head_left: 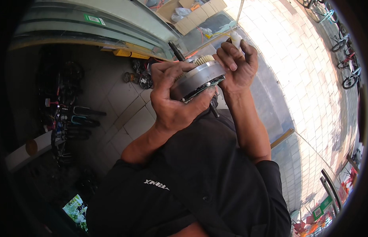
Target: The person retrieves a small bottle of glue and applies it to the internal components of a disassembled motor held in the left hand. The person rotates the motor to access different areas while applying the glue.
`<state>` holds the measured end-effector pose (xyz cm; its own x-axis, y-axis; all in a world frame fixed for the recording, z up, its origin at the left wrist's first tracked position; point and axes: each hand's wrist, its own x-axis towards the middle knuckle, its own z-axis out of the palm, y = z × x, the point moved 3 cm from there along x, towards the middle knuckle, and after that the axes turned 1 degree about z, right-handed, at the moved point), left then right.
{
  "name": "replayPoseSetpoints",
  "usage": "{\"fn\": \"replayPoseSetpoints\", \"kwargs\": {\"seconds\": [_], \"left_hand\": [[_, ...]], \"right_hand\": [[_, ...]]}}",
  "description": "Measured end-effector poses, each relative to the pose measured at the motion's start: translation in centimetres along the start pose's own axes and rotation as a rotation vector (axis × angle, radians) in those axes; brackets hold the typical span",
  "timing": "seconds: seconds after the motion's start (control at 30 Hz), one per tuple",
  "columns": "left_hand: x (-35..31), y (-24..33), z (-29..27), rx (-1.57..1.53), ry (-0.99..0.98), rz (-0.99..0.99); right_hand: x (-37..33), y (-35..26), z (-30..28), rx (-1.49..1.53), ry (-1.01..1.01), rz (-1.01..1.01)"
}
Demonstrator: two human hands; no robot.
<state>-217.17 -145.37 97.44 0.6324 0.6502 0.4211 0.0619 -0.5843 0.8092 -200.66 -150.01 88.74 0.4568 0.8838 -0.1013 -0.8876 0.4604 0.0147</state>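
My left hand [166,102] is wrapped round a hub motor core [197,79], a thick silver metal disc held tilted in front of my chest. A cream toothed gear [204,59] shows on its upper face. One dark axle end [176,51] sticks out at the upper left; the other axle end [214,108] points down toward my shirt. Just right of the motor, my right hand [240,71] pinches a small white nozzle bottle [235,38] between thumb and fingers. Part of the bottle is hidden by the fingers. A green-edged part lines the motor's lower rim.
A glass panel [108,19] runs across the upper left, with an open cardboard box [201,17] beyond it. Loose metal parts [142,79] and a yellow box [128,54] lie on the tiled floor. Bicycles [75,118] stand at left; more bicycles [350,81] line the pavement far right.
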Motion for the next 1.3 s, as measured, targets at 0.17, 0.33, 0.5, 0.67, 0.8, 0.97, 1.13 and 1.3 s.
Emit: {"fn": "replayPoseSetpoints", "kwargs": {"seconds": [0.17, 0.33, 0.5, 0.67, 0.8, 0.97, 1.13, 1.3], "left_hand": [[-0.2, 0.1, -0.1, 0.020, -0.004, 0.014], [-0.2, 0.2, -0.3, 0.020, 0.000, 0.028], [-0.4, 0.2, -0.4, 0.006, -0.001, 0.003], [-0.6, -0.6, -0.7, -0.059, 0.002, -0.077], [-0.6, -1.0, -0.4, -0.250, 0.034, -0.223], [-0.9, -1.9, 0.0, -0.270, 0.028, -0.232], [-0.6, -1.9, 0.1, -0.256, 0.018, -0.252], [-0.5, -2.3, 0.4, -0.282, 0.030, -0.276]], "right_hand": [[-0.2, 0.2, 0.2, 0.008, -0.068, -0.006], [-0.5, 0.4, 0.2, -0.009, -0.038, -0.021], [-0.5, 0.5, 0.3, -0.015, -0.063, -0.013], [-0.5, 0.7, 0.0, -0.009, -0.040, -0.001], [-0.6, 0.7, -0.1, -0.018, -0.013, -0.002], [-0.8, 0.3, -0.3, -0.042, 0.039, -0.008], [-0.6, 0.1, -0.5, -0.038, 0.064, 0.002], [-0.5, -0.2, -0.2, -0.024, 0.066, -0.005]]}}
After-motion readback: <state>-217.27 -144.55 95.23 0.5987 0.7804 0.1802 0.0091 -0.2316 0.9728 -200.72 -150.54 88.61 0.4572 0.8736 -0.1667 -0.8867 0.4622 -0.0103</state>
